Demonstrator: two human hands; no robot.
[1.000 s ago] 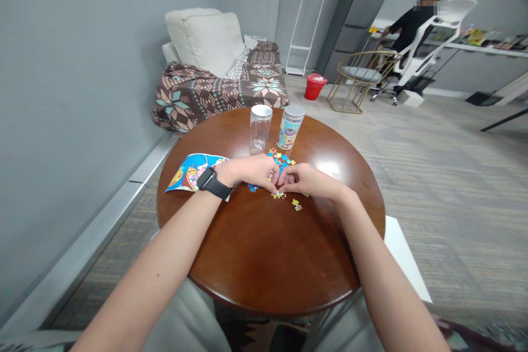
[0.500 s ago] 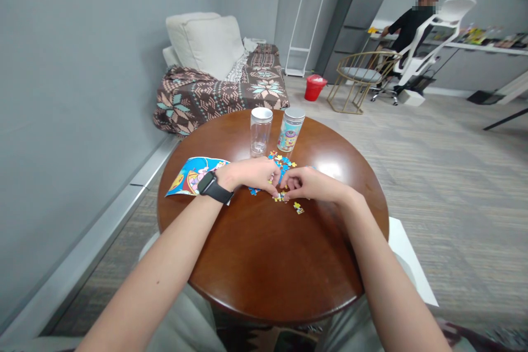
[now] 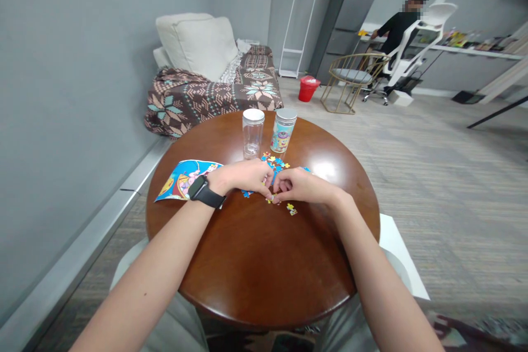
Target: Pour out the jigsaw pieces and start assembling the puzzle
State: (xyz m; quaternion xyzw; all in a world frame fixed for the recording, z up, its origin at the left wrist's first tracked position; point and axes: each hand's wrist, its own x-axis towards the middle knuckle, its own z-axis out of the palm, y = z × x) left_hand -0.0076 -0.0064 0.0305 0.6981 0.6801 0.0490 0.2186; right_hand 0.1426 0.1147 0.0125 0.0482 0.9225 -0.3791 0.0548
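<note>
Left hand (image 3: 252, 175), right hand (image 3: 297, 185): half-curled over small flat yellow jigsaw pieces (image 3: 268, 201), hold unclear | uneven pressure could bend them

A pale cushion (image 3: 198, 47) sat at eleven o'clock; a red bin (image 3: 307, 92) and grey refrigerator (image 3: 358, 0) stood at one.

Left forearm (image 3: 165, 253): bare along its visible length, with one small round spot (image 3: 145, 294) on the upper face. Left wrist: fitted with a watch (image 3: 198, 187), black, rectangular case, rounded corners, dark screen. Strap (image 3: 212, 198): black, broad, wrapped around the wrist. Right forearm (image 3: 371, 264): bare, as far as I can see from here. Legs: pale grey-green trousers (image 3: 181, 324), plain cloth, softly creased
</note>
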